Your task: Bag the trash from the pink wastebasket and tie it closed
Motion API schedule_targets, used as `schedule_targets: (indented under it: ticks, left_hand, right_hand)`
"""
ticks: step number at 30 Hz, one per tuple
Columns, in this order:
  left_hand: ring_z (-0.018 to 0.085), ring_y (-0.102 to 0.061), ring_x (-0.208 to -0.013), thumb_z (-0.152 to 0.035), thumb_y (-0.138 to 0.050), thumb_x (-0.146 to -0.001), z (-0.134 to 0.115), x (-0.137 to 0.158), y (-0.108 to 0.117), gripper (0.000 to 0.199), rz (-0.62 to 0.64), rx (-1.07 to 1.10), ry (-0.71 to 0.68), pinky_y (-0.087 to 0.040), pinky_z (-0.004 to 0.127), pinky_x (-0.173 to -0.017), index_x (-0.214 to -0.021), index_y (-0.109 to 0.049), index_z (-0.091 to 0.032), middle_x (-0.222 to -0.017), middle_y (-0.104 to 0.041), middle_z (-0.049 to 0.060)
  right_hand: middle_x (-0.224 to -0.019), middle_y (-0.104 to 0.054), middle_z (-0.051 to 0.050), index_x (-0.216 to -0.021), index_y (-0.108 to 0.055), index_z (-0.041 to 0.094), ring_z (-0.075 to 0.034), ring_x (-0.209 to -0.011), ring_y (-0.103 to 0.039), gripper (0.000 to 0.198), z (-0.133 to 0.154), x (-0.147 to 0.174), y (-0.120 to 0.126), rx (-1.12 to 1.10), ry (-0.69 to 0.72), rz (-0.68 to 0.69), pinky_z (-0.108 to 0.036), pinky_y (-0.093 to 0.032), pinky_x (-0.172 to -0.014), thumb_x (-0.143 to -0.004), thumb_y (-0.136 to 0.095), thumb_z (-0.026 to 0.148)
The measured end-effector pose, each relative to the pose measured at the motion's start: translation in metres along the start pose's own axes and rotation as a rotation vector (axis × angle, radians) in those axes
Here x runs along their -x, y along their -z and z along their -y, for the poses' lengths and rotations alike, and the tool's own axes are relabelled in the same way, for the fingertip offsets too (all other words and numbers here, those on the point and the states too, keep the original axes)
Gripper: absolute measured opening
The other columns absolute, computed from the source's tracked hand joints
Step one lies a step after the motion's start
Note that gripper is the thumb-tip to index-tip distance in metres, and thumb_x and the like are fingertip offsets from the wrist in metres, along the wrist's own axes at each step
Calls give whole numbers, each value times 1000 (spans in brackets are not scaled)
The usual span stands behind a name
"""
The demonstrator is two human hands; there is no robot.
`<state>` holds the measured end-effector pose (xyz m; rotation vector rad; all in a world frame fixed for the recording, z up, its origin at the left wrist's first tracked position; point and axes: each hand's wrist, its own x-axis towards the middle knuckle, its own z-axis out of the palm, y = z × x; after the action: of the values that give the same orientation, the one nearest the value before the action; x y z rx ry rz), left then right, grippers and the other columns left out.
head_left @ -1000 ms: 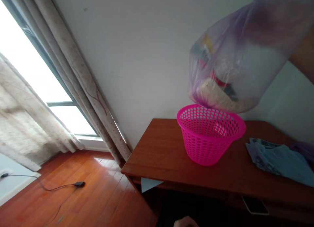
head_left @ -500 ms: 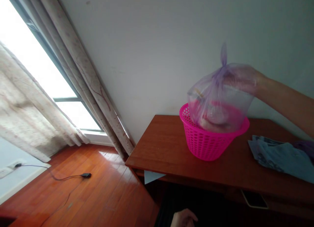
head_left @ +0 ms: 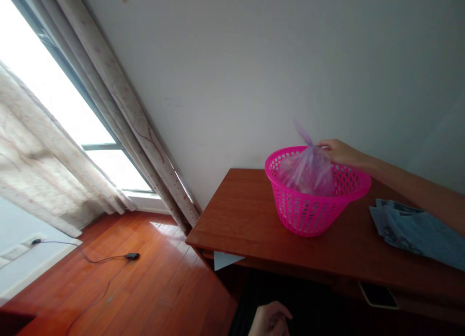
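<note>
Inside pink basket [head_left: 301, 217] on desk [head_left: 236, 215]: knotted purple bag [head_left: 308, 174], contents unclear thru plastic, tied top above rim. R hand [head_left: 341, 153] at bag's neck, can't tell if pinching. L hand [head_left: 269, 319] half-curled below desk edge, grip unclear.

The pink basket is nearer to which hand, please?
Right: the right hand is at the pink basket, by the purple bag; the left hand is apart from it, in front of the desk.
</note>
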<state>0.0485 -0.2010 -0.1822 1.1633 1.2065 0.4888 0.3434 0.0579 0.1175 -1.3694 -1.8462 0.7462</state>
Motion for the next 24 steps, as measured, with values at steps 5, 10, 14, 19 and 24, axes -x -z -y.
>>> schedule_targets:
  ticks: [5,10,14,19,24]
  left_hand:
    - [8,-52,-54,-26,-53,-82,-80,33,27,26,15,-50,-158,-40,19,-53,-98,-68,-11,-68,-59,0]
    - [11,-60,-66,-33,-56,-89,-222,58,73,25,-57,-343,-600,-45,22,-61,-102,-72,-17,-83,-70,4]
    - [14,-62,-75,-34,-59,-87,-331,15,91,22,-406,-534,-938,-48,26,-69,-90,-74,-18,-82,-73,5]
    - [17,-64,-76,-37,-62,-85,-407,-70,74,27,-448,-887,-1063,-47,29,-73,-83,-75,-13,-83,-73,11]
    - [20,-66,-79,-39,-67,-84,-414,-115,52,28,-273,-1041,-1027,-48,29,-74,-83,-77,-13,-83,-74,11]
  right_hand:
    - [-75,-70,-6,-98,-66,17,-15,-58,-63,35,-8,3,5,203,74,51,-25,-48,-53,-83,-62,49]
    - [-88,-72,-7,-105,-68,16,-18,-74,-68,39,-11,11,2,503,231,-49,-27,-50,-68,-87,-52,46]
    - [-100,-72,-7,-114,-67,16,-20,-85,-69,44,-13,15,1,544,256,-99,-28,-50,-73,-90,-47,48]
    - [-110,-71,-6,-114,-72,24,-24,-94,-68,43,-7,20,4,633,291,-146,-32,-51,-77,-91,-46,49]
    - [-101,-73,-7,-108,-75,23,-23,-88,-68,42,-8,20,6,610,397,-147,-30,-49,-74,-92,-46,48]
